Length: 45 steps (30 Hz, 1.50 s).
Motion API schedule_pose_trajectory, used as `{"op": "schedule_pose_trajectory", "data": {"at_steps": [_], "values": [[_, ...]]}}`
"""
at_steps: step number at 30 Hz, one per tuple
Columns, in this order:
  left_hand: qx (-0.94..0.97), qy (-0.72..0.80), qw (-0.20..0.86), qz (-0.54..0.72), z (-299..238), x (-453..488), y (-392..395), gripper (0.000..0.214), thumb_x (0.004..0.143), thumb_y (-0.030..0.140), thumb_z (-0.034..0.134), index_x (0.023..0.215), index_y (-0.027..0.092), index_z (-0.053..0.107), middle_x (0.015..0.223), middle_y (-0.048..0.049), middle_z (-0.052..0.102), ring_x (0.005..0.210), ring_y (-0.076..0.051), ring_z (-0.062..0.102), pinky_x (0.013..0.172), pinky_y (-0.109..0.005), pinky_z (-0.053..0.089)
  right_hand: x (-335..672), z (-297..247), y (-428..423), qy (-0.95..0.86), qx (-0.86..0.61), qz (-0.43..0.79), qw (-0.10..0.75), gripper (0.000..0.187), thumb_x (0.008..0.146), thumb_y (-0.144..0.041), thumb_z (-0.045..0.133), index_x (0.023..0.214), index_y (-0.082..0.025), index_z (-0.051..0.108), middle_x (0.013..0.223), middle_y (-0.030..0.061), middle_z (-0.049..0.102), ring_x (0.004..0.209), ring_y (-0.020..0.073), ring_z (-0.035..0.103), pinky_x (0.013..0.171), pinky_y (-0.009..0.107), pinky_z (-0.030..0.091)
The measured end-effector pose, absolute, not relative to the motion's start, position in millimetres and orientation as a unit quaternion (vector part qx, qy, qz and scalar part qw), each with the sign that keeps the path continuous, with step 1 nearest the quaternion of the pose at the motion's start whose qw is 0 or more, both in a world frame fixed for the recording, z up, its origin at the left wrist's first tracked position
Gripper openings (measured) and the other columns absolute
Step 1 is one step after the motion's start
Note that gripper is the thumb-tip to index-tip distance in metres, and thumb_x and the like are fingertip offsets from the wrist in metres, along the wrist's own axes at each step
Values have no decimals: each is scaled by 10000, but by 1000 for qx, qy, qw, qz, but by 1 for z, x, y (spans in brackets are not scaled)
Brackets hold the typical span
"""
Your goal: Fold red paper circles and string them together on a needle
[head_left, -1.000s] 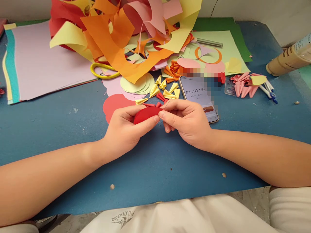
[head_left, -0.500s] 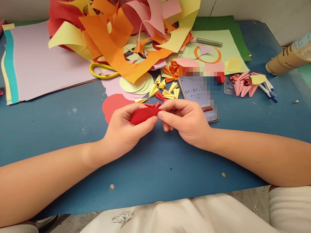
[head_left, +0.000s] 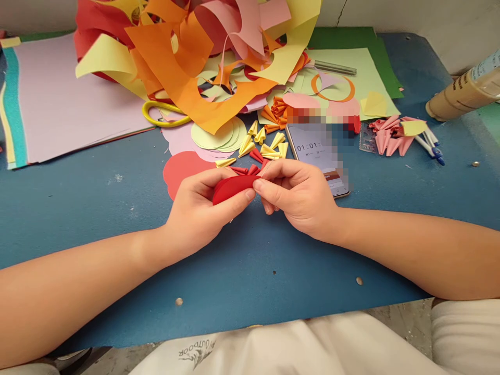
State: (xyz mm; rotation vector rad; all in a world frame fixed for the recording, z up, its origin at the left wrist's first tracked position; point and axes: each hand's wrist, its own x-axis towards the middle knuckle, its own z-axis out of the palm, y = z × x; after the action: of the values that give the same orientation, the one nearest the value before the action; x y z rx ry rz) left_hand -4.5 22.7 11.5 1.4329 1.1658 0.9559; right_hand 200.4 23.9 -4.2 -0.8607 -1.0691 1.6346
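Head view, and both hands meet over the blue table: the left hand pinches a folded red paper piece between thumb and fingers, the right hand pinches its right end, fingertips nearly touching. Just beyond lie small yellow paper cones and a phone. Far left, yellow scissors peek from under orange paper scraps.

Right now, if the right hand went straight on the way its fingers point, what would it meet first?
The folded red paper: the right hand points leftward and pinches its end. Just beyond, as far as depth shows, is the thumb of the left hand, also gripping the paper.
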Motion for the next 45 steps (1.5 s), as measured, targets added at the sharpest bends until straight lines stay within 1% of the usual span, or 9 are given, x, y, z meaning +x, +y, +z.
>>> {"op": "schedule_pose_trajectory", "data": {"at_steps": [5,8,15,21,28,35,37,40,45], "values": [[613,464,517,377,13,-5,24,413,868,482,1045,713,236,751,633,4,663,616,-159,555,584,-336,457,200,-4,24,-441,-360,670,475,521,761,-409,1163,812,-212,684,748,-55,699,509,78,616,497,226,556],[611,467,516,377,14,-5,24,426,863,489,1047,704,229,749,651,-2,656,644,-163,542,608,-345,452,200,-2,24,-447,-358,671,470,534,768,-440,1160,808,-218,675,737,-60,683,502,78,609,497,232,553],[596,467,530,380,13,-5,23,406,852,456,1048,695,224,753,642,3,633,646,-153,515,593,-327,427,200,-3,22,-444,-342,672,483,467,776,-351,1159,812,-206,717,737,-55,691,508,78,620,489,219,548],[621,456,511,382,15,-4,24,439,828,516,1080,705,232,768,698,-1,678,683,-161,535,662,-339,503,200,-4,21,-454,-336,665,488,546,785,-362,1158,772,-222,631,740,-66,656,493,65,573,464,219,495],[652,417,494,397,11,-7,24,345,880,397,1055,735,233,789,709,4,702,681,-154,571,665,-334,508,197,-1,22,-454,-317,668,497,565,787,-337,1160,745,-218,609,697,-86,617,457,53,566,453,201,477],[645,405,508,403,7,-9,25,321,890,380,1048,750,225,803,719,-1,718,691,-152,583,668,-322,512,199,-4,20,-452,-300,677,497,501,786,-287,1156,755,-210,662,710,-75,647,486,59,600,463,191,502],[636,410,516,401,8,-9,25,311,876,363,1053,741,226,809,718,2,721,690,-150,586,665,-315,511,200,-4,21,-459,-303,676,491,444,801,-299,1148,789,-207,714,720,-69,659,517,70,627,492,198,534],[618,408,532,411,10,-7,25,229,862,303,1046,768,238,848,753,3,764,711,-149,627,694,-309,535,200,-4,22,-470,-308,671,484,367,825,-341,1134,908,-207,803,777,-52,710,556,81,660,526,210,564],[592,417,545,422,9,-5,24,201,863,311,1061,811,246,878,797,3,803,732,-145,648,737,-307,555,200,-5,23,-476,-303,661,495,337,860,-345,1112,932,-208,813,814,-46,739,545,76,668,531,214,566]]}}
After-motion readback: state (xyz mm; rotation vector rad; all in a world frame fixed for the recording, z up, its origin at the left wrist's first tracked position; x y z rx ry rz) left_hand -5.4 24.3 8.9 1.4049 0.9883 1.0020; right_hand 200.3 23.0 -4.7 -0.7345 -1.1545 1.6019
